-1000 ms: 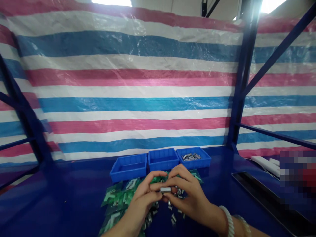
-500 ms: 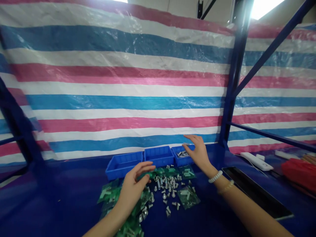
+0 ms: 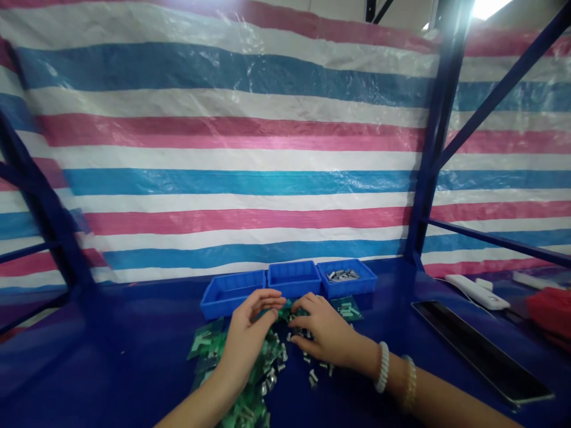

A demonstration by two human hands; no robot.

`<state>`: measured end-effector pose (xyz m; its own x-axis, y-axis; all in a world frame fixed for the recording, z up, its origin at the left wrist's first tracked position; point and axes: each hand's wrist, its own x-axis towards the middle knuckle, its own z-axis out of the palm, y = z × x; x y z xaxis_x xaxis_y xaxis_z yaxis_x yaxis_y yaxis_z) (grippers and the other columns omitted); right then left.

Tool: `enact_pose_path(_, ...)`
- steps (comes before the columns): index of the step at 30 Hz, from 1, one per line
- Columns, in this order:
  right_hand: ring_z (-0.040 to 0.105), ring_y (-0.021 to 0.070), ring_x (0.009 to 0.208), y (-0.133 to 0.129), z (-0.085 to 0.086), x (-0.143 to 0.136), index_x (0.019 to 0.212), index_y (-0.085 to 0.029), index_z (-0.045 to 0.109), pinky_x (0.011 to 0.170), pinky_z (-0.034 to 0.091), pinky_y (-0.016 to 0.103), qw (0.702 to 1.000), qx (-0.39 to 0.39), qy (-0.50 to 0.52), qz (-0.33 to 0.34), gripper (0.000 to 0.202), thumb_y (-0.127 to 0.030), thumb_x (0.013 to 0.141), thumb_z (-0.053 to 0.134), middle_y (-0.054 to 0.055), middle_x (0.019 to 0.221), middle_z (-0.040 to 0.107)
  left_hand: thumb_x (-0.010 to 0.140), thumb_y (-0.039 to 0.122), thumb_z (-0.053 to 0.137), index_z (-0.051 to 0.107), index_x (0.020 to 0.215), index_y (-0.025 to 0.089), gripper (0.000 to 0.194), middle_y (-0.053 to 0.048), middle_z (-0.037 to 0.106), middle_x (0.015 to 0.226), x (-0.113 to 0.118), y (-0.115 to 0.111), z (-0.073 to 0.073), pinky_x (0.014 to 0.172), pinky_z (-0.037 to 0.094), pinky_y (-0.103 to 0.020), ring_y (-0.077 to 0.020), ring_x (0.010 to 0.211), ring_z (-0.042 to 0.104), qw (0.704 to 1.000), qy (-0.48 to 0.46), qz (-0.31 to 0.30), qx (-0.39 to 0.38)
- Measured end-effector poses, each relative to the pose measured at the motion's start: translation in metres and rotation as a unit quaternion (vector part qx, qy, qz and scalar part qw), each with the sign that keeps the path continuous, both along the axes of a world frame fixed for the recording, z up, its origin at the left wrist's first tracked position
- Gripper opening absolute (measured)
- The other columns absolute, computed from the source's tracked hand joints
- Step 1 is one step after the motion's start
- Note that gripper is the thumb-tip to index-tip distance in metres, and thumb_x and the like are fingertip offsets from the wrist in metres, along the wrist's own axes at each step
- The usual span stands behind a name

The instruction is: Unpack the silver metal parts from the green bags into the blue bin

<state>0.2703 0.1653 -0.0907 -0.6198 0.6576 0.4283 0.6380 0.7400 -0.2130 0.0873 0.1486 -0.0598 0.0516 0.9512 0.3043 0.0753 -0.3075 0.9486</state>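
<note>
Plainly, metal pieces (image 3: 313,378) variously angled

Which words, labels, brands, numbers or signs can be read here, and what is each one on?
No text can be read.
Green bags: too small and blurred to tell if anything is printed.
White box: too small to tell.
Striped sheet: stripes, no lettering visible.

narrow gap between left hand (image 3: 248,327) and right hand (image 3: 329,331), blue bins (image 3: 295,290) beyond
</note>
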Motion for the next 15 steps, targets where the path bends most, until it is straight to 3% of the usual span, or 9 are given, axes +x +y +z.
enact_pose_path(4,0.05,0.0246,0.101,0.0017,-0.0013,0.0025,0.108,-0.02,0.068,0.087,0.041,0.039,0.999,-0.02,0.008,-0.044,0.029,-0.028,0.081,0.068,0.008,0.104,0.059,0.072,0.022,0.062,0.065,0.091,0.02,0.019,-0.007,0.072,0.094,0.0009,-0.0019,0.0004,0.086,0.049,-0.034,-0.0222,0.092,0.065,1.0,-0.001,0.004,-0.003)
enact_pose_path(10,0.051,0.0233,0.098,0.0045,-0.002,0.0039,0.107,-0.023,0.069,0.085,0.041,0.036,0.996,-0.064,0.014,-0.056,0.032,-0.032,0.077,0.072,0.006,0.1,0.058,0.073,0.023,0.063,0.063,0.093,0.019,0.02,-0.007,0.071,0.097,0.0007,0.0022,-0.0032,0.085,0.047,-0.033,-0.0209,0.091,0.064,1.0,0.007,0.007,-0.012)
enact_pose_path(15,0.05,0.0248,0.097,-0.0042,0.0019,-0.0023,0.099,-0.021,0.069,0.082,0.039,0.038,0.996,-0.027,-0.014,-0.085,0.025,-0.033,0.077,0.07,0.006,0.099,0.058,0.076,0.033,0.068,0.065,0.084,0.02,0.016,-0.005,0.069,0.095,0.0013,0.0028,-0.0036,0.084,0.046,-0.03,-0.0213,0.092,0.062,0.999,0.049,0.017,0.015)
